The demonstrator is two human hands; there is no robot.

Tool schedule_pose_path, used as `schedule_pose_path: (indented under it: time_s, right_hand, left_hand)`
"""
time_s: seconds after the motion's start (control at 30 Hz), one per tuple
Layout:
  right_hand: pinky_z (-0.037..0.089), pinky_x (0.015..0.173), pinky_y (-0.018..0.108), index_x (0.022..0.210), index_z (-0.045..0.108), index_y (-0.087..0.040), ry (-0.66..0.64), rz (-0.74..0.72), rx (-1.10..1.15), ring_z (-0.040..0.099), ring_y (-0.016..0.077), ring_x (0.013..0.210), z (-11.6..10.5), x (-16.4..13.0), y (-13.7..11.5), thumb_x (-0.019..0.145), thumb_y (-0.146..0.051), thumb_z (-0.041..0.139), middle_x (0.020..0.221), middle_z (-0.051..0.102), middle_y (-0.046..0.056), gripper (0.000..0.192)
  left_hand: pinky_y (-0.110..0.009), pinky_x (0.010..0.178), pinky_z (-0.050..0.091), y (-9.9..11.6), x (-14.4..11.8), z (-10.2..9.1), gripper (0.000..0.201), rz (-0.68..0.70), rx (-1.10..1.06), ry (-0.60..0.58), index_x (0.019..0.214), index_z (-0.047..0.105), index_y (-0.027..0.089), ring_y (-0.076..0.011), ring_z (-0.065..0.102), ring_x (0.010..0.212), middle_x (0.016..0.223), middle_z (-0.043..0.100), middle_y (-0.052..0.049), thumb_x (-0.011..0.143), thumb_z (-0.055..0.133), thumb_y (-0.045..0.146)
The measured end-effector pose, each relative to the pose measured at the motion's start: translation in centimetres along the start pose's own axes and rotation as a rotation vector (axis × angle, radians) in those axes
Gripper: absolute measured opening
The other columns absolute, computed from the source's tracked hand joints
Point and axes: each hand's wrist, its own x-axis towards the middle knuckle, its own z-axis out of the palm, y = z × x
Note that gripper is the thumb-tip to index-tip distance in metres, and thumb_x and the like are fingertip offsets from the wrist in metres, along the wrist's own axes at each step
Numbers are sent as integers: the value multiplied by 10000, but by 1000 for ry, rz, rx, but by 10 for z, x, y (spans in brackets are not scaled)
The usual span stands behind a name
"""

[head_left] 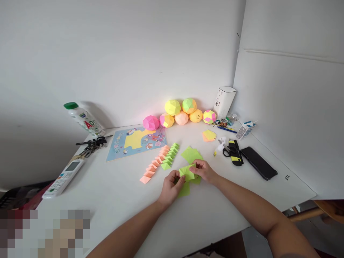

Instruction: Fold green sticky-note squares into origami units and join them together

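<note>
Between my two hands is a green paper sheet (187,173) with fold creases across it. My left hand (172,185) pinches its left edge between thumb and fingers. The upper right part is gripped by my right hand (204,171), thumb on top. Loose green paper squares (191,154) lie on the table behind and beneath my hands. To the left run a row of folded green paper pieces (170,156) and a longer row of folded peach paper pieces (154,164).
Several faceted paper balls (181,118) line the wall. A blue puzzle board (118,145), a white bottle (85,119) and a remote (63,177) are at left. Scissors (226,152), a yellow-black cutter (234,153) and a black phone (258,163) lie at right.
</note>
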Motion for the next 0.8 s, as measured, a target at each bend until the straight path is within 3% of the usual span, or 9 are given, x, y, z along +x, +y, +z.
schedule_pose_path:
  time_s: [0.1,0.3,0.4,0.6,0.8]
  right_hand:
    - [411,448,220,643,498,-167,-3,25,11,467,86,473,-1,0,1,663,-426,708,544,480,-52,334]
    - [431,449,210,651,477,-163,-93,71,-85,460,75,468,1,-3,0,651,-414,721,534,452,-68,351]
    - [392,445,195,673,500,-154,-139,52,-131,429,63,470,3,-5,-2,690,-407,695,547,446,-63,319]
    - [362,463,207,658,511,-156,-148,45,-143,466,81,488,4,-5,-3,679,-439,693,543,459,-59,337]
    - [378,466,218,649,515,-159,-95,66,-151,477,86,483,4,-4,-1,687,-453,678,559,468,-53,338]
  left_hand:
    - [-233,586,432,-1,-1,0,270,4,7,9,761,494,179,-115,533,624,686,564,11,780,572,437]
    - [-282,725,473,-3,-1,2,350,145,58,66,1053,462,217,-158,572,857,956,579,-51,762,611,343]
    - [-296,744,479,-4,-1,2,282,181,121,48,1013,511,208,-168,574,873,955,587,-56,773,596,331]
    - [-289,728,488,-2,-1,3,280,160,93,157,952,531,196,-193,585,917,951,599,-65,749,614,370]
    - [-290,724,483,-2,-2,3,303,162,128,-20,1067,448,212,-161,592,847,901,607,-39,795,562,284]
